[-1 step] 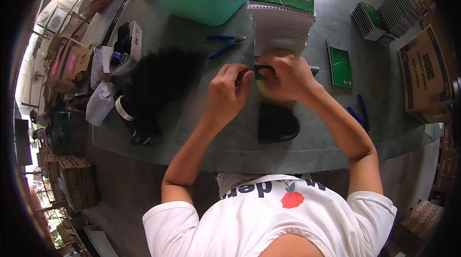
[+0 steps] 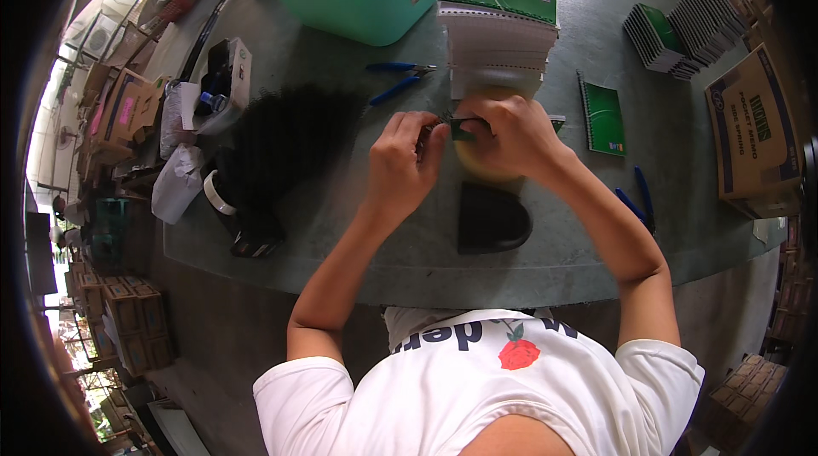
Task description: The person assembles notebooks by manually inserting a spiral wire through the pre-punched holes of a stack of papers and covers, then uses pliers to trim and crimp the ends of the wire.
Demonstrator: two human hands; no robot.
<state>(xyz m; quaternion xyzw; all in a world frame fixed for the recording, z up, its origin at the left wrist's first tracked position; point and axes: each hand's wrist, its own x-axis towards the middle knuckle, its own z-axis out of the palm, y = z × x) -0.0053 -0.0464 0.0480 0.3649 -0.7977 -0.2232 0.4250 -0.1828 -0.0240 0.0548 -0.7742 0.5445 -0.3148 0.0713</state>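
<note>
My right hand (image 2: pixel 515 132) grips a small green-covered memo pad (image 2: pixel 463 129), its thumb bent over the cover; most of the pad is hidden under the hand. Close beside it, my left hand (image 2: pixel 404 153) pinches a thin dark spiral wire (image 2: pixel 446 117) at the pad's left edge. How far the wire runs into the pad cannot be made out. Beneath my right hand a blurred yellowish round part (image 2: pixel 481 164) shows, with a black rounded base (image 2: pixel 494 219) nearer to me. Just beyond the hands rises a tall stack of unbound green memo pads (image 2: pixel 501 43).
A dark heap of spiral wires (image 2: pixel 290 132) lies left. Blue-handled cutters (image 2: pixel 396 81) rest beyond my left hand, and another pair (image 2: pixel 641 200) lies right. One bound pad (image 2: pixel 603 118), bound stacks (image 2: pixel 673 38) and a carton (image 2: pixel 754 132) are right; a green bin (image 2: pixel 358 8) is far left.
</note>
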